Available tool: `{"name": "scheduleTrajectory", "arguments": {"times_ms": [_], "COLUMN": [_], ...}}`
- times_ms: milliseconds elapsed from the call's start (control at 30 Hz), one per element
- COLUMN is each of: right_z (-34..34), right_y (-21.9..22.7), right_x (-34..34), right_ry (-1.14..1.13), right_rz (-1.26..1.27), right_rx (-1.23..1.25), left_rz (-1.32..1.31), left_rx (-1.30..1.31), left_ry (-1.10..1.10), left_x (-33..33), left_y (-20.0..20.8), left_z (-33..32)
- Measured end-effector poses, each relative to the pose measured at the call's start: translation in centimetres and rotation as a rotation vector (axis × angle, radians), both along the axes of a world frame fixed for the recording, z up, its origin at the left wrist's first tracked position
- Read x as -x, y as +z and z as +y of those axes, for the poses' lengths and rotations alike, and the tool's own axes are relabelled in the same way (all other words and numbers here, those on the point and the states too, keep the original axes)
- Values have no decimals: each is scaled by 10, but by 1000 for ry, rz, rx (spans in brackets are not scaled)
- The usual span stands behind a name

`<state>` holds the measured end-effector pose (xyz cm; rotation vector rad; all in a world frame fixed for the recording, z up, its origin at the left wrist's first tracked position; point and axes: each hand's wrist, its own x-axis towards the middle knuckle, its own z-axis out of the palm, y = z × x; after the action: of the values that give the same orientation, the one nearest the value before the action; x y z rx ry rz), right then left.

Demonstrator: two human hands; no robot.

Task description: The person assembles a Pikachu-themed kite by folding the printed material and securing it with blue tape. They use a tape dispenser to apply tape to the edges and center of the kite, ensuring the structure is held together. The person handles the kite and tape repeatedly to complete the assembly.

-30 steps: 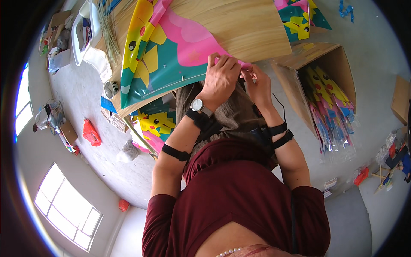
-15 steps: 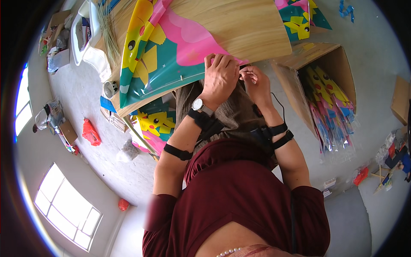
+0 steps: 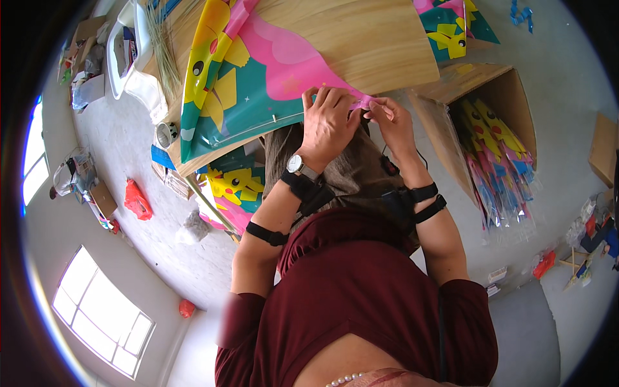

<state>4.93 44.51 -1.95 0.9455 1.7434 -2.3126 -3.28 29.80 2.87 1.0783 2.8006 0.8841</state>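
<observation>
A thin printed kite in green, pink and yellow lies over the near edge of the wooden table. Its pink corner narrows to a tip between my hands. My left hand, with a watch on the wrist, bends its fingers over the kite's near edge and holds it beside that corner. Thumb and fingers of my right hand pinch the pink tip from the right. The fingertips hide whatever small part lies between them. A short white piece shows on the near edge of the kite.
Right of the table, an open cardboard box holds several bagged kites. Thin sticks and a white tub are at the far left. More kites hang below the table's left side. A red bag lies on the floor.
My right hand has closed on the pink tip, which now shows between both hands. The left hand has shifted slightly left and nearer to me.
</observation>
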Motion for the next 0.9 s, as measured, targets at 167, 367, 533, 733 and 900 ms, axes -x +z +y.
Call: {"name": "scheduleTrajectory", "arguments": {"times_ms": [167, 367, 533, 733, 900], "right_z": [1, -1, -3, -3, -5], "right_y": [-2, -9, -13, -14, -10], "right_x": [0, -4, -8, -7, -5], "right_ry": [54, 66, 69, 77, 87], "right_rz": [-20, 44, 74, 115, 122], "right_rx": [-7, 7, -17, -83, -204], "left_rz": [-11, -40, -42, -61, -55], "left_rx": [16, -1, 13, 45, 49], "left_ry": [23, 67, 83, 85, 77], "left_x": [-3, -7, -7, -6, -5], "left_y": [-2, -2, -2, -1, 0], "left_z": [3, 9, 13, 16, 17]}}
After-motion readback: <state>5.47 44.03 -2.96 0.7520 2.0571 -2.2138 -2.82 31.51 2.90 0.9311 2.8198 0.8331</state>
